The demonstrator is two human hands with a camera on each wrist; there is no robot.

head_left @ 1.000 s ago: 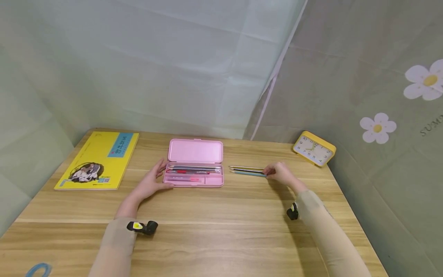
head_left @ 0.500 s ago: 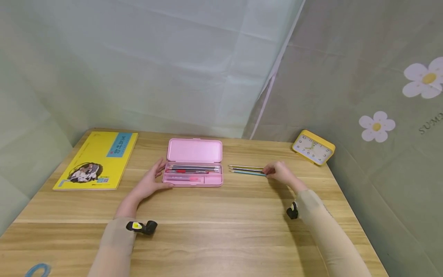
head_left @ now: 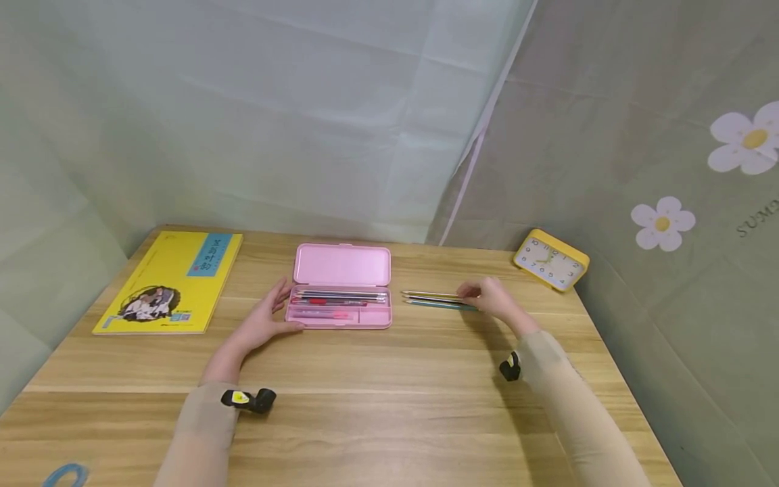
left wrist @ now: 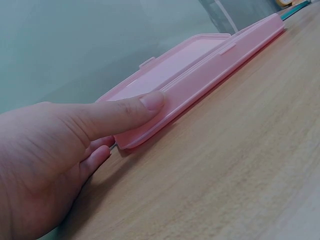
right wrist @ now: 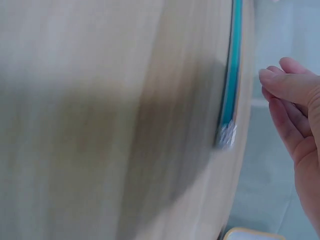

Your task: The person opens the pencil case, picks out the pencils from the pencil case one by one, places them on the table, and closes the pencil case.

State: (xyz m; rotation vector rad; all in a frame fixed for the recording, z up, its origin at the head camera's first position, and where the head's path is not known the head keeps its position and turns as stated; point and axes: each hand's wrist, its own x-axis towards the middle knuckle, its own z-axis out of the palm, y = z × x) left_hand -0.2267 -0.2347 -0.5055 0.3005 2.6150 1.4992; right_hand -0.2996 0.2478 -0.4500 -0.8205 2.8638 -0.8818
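Note:
In the head view a pink pencil case (head_left: 343, 266) lies with its lid raised; pencils and pens are inside. My left hand (head_left: 262, 325) is at its left end, and in the left wrist view the straight thumb (left wrist: 132, 111) rests along the case's front wall. To the right lie several pencils (head_left: 429, 298) side by side, tips toward the case. Over their right ends is my right hand (head_left: 489, 297). In the right wrist view a teal pencil (right wrist: 232, 70) with a silvery end lies apart from the loosely bent fingers; no held thing shows.
A yellow book (head_left: 173, 281) lies at the left of the wooden table (head_left: 365, 419). At the back right stands a yellow alarm clock (head_left: 552, 260). Part of a blue loop (head_left: 65, 475) shows at the bottom left. Cloth curtains (head_left: 292, 122) hang behind the table.
My right hand has shifted slightly up and left in the head view, off the end of the teal pencil, which shows more of its length. The left hand and case have stayed put.

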